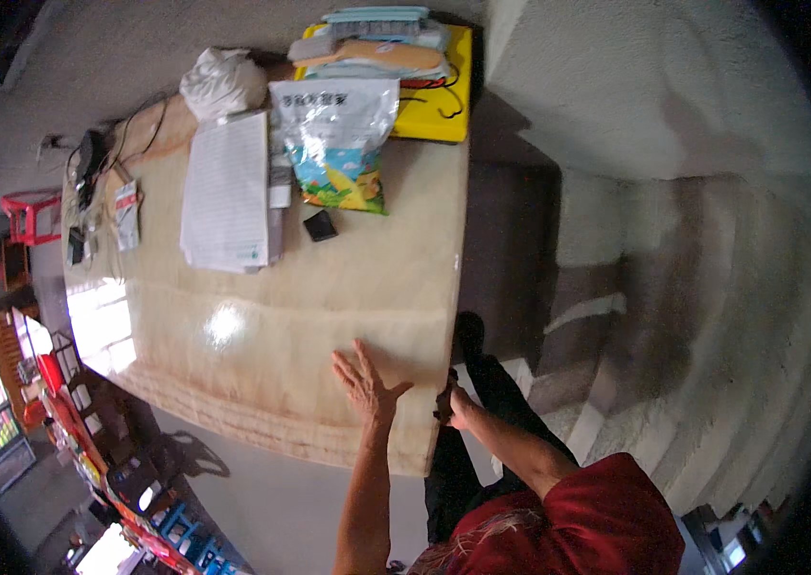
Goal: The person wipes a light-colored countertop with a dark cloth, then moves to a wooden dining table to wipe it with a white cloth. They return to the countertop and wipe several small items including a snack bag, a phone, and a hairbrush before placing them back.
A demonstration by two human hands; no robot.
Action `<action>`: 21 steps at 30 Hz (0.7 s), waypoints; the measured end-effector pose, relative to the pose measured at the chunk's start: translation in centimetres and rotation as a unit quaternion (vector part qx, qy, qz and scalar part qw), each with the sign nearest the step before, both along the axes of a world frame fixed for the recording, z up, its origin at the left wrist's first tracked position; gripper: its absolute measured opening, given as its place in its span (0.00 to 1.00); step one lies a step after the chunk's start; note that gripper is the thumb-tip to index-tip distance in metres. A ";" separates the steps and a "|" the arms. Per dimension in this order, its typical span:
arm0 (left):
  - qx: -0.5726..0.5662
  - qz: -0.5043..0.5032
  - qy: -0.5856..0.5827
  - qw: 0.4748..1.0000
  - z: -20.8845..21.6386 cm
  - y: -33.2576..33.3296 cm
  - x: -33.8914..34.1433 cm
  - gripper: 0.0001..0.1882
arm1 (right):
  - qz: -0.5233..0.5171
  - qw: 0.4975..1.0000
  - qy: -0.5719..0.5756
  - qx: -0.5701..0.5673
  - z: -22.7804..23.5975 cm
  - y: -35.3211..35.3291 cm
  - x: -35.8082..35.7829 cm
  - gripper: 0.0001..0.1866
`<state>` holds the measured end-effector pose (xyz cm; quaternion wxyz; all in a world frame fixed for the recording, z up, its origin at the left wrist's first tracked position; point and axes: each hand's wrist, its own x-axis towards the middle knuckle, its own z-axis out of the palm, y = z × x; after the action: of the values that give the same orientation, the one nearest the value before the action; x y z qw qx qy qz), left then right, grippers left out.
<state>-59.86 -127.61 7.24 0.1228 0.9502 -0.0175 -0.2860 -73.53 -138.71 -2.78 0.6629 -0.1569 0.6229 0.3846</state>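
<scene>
My left hand (365,385) lies with its fingers spread on the glossy beige tabletop (329,287), near the table's near right corner. At the table's right edge my right hand (460,404) is closed around a small dark thing (445,397), whose kind I cannot make out. Farther up the table, apart from both hands, is a small black square piece (320,226). Behind it rests a silver plastic bag with a colourful picture on its lower part (338,144). A stack of white paper sheets (225,196) sits to the bag's left.
A crumpled white plastic bag (223,84) and a yellow tray-like thing (445,113) piled with items occupy the far end. Cables and small packets (127,216) lie at the far left. Pale steps (712,335) rise on the right; a red stool (32,217) stands beyond the table.
</scene>
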 end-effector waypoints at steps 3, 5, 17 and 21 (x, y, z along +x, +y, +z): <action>-0.078 0.040 -0.014 0.996 0.7 0.9 -0.5 0.57 | 0.030 0.997 -0.046 0.062 0.4 -0.2 -4.4 0.25; -0.145 0.081 -0.091 0.982 -1.6 4.3 -2.9 0.50 | 0.163 0.966 -0.181 0.090 8.9 -3.9 0.5 0.27; -0.095 0.213 -0.131 0.963 1.3 22.6 -19.5 0.30 | 0.317 0.780 -0.190 -0.505 1.2 4.4 -2.9 0.32; -0.133 0.245 -0.104 0.955 0.7 28.1 -25.5 0.25 | 0.185 0.900 -0.171 -0.355 2.1 7.6 -8.5 0.35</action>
<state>-85.32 -99.51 7.93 0.3118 0.9249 0.1653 -0.1415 -82.05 -131.08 -0.67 0.5768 -0.5574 0.5546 0.2214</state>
